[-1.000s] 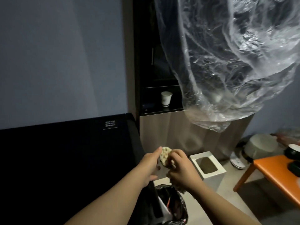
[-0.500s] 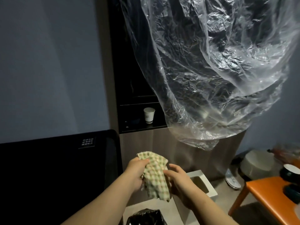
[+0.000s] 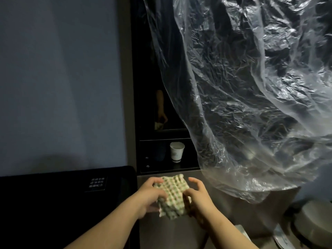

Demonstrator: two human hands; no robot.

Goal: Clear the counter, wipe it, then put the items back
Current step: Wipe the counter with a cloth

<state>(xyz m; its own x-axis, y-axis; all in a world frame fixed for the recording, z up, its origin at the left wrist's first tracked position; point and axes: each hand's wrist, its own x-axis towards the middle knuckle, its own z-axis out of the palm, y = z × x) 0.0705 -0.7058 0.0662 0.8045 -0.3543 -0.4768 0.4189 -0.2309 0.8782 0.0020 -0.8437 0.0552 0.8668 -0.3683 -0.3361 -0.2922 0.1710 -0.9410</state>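
Both hands (image 3: 150, 194) (image 3: 196, 198) grip one cloth (image 3: 171, 196) — waffled, checked, crumpled

Checked cloth (image 3: 172, 195) held low in middle of frame, between two hands. Left hand (image 3: 150, 195) curled round its left side, right hand (image 3: 196, 196) pinching its right side. White paper cup (image 3: 176, 152) seen on dark shelf (image 3: 168, 169) above. Big clear plastic sheet (image 3: 251, 90) hung across upper right. Black box (image 3: 53, 203) at lower left.
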